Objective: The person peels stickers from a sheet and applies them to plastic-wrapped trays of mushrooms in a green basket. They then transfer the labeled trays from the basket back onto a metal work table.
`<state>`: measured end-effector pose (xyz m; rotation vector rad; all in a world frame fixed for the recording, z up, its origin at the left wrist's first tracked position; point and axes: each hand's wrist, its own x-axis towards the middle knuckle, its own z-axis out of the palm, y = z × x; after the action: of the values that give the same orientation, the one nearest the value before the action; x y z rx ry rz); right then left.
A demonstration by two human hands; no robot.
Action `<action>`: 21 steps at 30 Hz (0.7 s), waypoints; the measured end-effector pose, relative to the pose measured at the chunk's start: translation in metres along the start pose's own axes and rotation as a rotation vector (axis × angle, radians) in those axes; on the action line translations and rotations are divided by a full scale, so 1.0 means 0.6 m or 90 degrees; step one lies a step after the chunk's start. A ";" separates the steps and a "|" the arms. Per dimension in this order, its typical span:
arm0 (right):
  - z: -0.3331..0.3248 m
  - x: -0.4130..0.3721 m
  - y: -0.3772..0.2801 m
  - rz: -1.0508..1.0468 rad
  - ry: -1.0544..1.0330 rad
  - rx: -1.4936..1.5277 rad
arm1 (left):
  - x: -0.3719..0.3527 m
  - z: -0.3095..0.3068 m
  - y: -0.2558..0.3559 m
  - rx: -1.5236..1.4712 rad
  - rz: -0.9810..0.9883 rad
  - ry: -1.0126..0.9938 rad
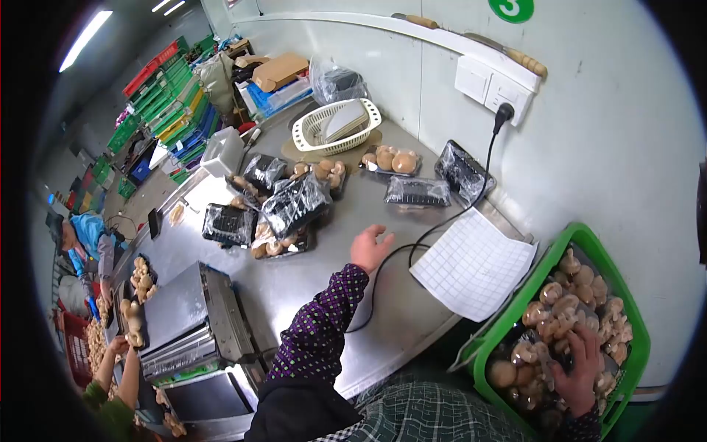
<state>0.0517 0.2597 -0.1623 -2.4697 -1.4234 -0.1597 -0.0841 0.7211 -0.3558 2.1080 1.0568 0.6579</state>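
Found left hand (370,247) open, fingers loosely curled, palm down just above the steel table (294,287), holding nothing; purple dotted sleeve (320,328) running back from it toward the bottom edge. Found right hand (582,361) pressed down among the loose mushrooms (567,302) inside the green crate (589,239) at lower right, fingers spread over the caps; cannot tell whether closed on any one of them. Noted crate standing off the table's right end, tilted, heaped nearly to its rim. Recorded a gridded white sheet (475,269) lying between left hand and crate, one corner overhanging the crate's edge. Traced a black cable (442,227) from a plug in the wall socket (504,112) down across the table, passing just beside the left hand. Logged film-wrapped mushroom trays (294,210) piled beyond the left hand, two further wrapped black trays (417,191) near the wall, and one tray of large caps (394,160) beside a white slotted basket (335,127). Noted a metal wrapping machine (188,313) at the table's left end. Seen at far left another person in blue (87,239) and a second pair of arms (118,368) over more mushrooms, well apart from the hands reported here. Observed stacked coloured crates (169,96) along the far floor.
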 end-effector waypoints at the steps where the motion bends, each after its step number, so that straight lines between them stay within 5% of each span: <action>1: 0.001 0.024 -0.011 -0.026 0.002 -0.004 | 0.021 0.000 -0.019 0.026 -0.009 0.016; 3: 0.004 0.085 -0.027 -0.062 -0.015 0.012 | 0.061 0.014 -0.079 0.069 -0.040 -0.025; 6: 0.011 0.199 -0.065 -0.138 -0.051 0.031 | 0.069 0.065 -0.190 0.229 0.140 0.076; 10: 0.057 0.391 -0.133 -0.284 -0.094 0.083 | 0.061 0.063 -0.168 0.242 0.172 0.063; 15: 0.256 0.633 -0.226 -0.366 -0.114 0.234 | 0.066 0.054 -0.174 0.183 0.195 0.072; 21: 0.498 0.893 -0.370 -0.306 -0.101 0.239 | 0.073 0.047 -0.175 0.103 0.189 0.076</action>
<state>0.1182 0.8983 -0.2787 -1.8468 -1.8941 0.1958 -0.0922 0.7938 -0.4473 2.4194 0.8924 0.8753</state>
